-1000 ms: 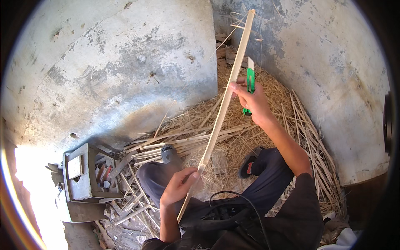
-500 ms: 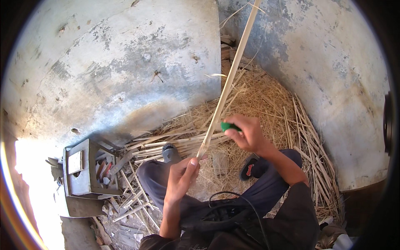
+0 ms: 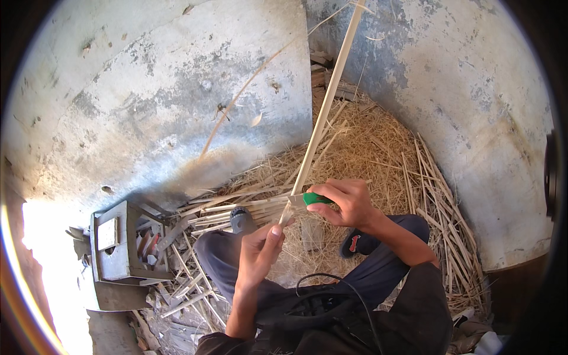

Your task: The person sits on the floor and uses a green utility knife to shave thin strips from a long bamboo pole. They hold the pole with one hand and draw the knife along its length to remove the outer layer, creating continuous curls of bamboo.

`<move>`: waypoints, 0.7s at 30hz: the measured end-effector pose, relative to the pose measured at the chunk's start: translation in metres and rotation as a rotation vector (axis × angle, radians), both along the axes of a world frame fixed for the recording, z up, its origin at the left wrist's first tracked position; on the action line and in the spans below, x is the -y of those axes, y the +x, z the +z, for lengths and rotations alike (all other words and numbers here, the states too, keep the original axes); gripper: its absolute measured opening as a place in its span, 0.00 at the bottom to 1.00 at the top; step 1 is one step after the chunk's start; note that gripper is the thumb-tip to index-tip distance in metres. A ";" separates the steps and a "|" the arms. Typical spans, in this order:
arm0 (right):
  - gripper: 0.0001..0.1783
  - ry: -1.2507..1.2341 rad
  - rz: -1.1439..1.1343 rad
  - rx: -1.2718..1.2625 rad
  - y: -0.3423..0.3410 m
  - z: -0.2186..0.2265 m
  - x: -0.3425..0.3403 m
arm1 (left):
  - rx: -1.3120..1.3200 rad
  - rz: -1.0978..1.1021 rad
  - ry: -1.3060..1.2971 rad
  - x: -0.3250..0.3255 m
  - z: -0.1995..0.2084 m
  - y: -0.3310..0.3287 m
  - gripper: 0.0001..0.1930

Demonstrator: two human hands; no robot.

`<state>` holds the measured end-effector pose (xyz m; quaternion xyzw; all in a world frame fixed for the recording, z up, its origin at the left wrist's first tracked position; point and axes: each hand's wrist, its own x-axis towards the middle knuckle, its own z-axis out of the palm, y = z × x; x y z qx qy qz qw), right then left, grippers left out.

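A long, straight, pale-cream, wood-like strip (image 3: pixel 323 112) slants over the left part of the broad, straw-coloured heap of dry shavings (image 3: pixel 378 136). Its long axis runs from the person's lap, on the near side of the heap, up and to the right, past the heap's far edge. There the picture's upper edge cuts it off, so that end cannot be seen; the other end is covered by the left hand (image 3: pixel 259 251), and how far it reaches beneath the palm cannot be told.

The left hand, just off the heap's near left side, has a narrow grip, thumb on top, holding the strip. The right hand (image 3: pixel 349 204), over the heap's near part, has its fingers curled round a green-handled knife (image 3: pixel 318 199). Most of the handle is hidden in that fist. The thin blade points left, across the strip; it is hard to make out whether its edge bites in.

A thin, curling, tan shaving (image 3: pixel 236 97) hangs in view left of the heap's far end, before a grey, peeling wall (image 3: pixel 177 71). Left of the heap stands a weathered, grey wooden box (image 3: pixel 115 260), its contents too small to identify. On the heap's right border lie many slim, pale sticks (image 3: pixel 455 231).
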<state>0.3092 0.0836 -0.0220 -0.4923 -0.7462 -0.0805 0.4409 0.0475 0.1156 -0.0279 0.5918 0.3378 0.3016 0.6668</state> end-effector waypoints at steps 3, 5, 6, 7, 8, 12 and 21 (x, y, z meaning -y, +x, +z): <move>0.17 0.010 -0.039 -0.025 0.002 -0.003 -0.002 | 0.003 0.018 0.009 0.003 -0.001 0.000 0.22; 0.17 0.009 -0.063 -0.030 0.005 -0.001 -0.004 | -0.003 0.017 0.004 0.003 -0.003 -0.001 0.21; 0.17 0.003 -0.073 -0.018 0.007 0.003 -0.004 | -0.005 0.017 0.001 0.003 -0.004 -0.001 0.21; 0.17 -0.003 -0.083 -0.006 0.008 0.005 -0.004 | -0.007 0.021 0.006 0.004 -0.004 -0.002 0.21; 0.17 0.004 -0.089 -0.003 0.008 0.006 -0.004 | -0.009 0.023 0.011 0.004 -0.004 -0.001 0.21; 0.16 0.016 -0.110 0.019 0.008 0.009 -0.004 | -0.020 0.038 0.037 0.005 -0.007 -0.003 0.20; 0.15 0.041 -0.139 0.041 0.008 0.009 -0.009 | -0.049 0.075 0.052 0.005 -0.011 -0.004 0.19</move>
